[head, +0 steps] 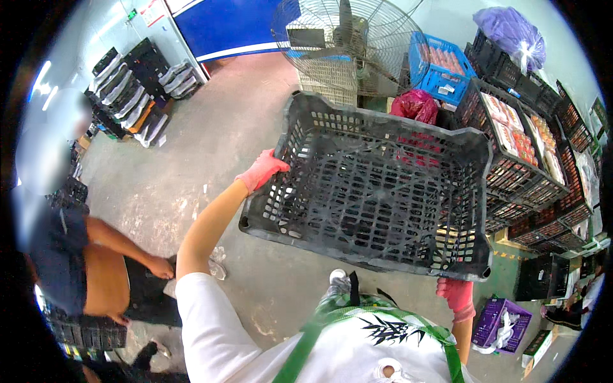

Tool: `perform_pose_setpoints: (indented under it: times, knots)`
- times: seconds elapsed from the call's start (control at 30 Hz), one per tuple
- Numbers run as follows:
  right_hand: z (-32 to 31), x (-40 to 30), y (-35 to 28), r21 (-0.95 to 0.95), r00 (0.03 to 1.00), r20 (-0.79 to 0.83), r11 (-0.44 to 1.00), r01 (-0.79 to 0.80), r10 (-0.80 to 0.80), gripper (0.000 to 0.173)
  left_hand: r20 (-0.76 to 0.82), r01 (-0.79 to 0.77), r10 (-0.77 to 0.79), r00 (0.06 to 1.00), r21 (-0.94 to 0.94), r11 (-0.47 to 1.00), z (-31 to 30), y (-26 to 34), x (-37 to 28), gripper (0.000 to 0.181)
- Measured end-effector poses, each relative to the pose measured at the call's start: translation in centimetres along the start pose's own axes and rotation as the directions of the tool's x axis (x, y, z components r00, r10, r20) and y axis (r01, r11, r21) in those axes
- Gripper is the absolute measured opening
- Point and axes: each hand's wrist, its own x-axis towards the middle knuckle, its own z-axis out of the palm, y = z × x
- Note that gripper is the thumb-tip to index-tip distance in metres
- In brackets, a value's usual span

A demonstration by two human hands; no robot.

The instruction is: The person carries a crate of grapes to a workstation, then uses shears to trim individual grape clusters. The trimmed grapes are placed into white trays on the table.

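A black slatted plastic crate (373,191) is held up in front of my body, its open top facing me and nothing in it. My left hand (266,170), in a pink glove, grips the crate's left side wall. On the near edge at the right, my right hand (455,297) in a matching glove holds the crate from below; part of its fingers is hidden behind the rim. Past the crate's far right corner stand stacked black crates (522,182) with packed trays of red fruit (522,143) on top.
A caged fan (352,45) stands ahead, beside a blue crate (443,79) and a red plastic bag (415,106). At left, a person (57,258) stands close, near stacked black trays (122,91). A purple box (503,323) sits on the floor at right.
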Motion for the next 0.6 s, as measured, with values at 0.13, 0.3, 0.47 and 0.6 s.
perform_pose_setpoints:
  times: [0.13, 0.3, 0.47, 0.6]
  knots:
    - [2.5, 2.2, 0.2, 0.015, 0.991, -0.121, 0.998, 0.061, -0.058, 0.065, 0.077, -0.024, 0.039, 0.996, -0.180, 0.983, -0.4, -2.8, 4.8, 0.030]
    - [-0.2, 4.8, 1.7, 0.219, 1.000, -0.021, 0.976, 0.003, 0.002, 0.050, 0.072, 0.009, -0.016, 0.997, 0.094, 0.996, 0.5, -3.2, 6.6, 0.034]
    - [-0.4, 4.8, 1.8, 0.452, 0.998, -0.020, 0.891, -0.047, 0.063, 0.048, 0.120, -0.019, 0.020, 0.993, -0.010, 1.000, 0.7, -5.7, 8.2, 0.035]
    - [3.1, 3.9, 0.4, 0.925, 0.991, 0.030, 0.374, -0.076, 0.128, 0.047, 0.122, -0.006, 0.000, 0.993, 0.044, 0.999, 0.8, -4.6, 7.7, 0.048]
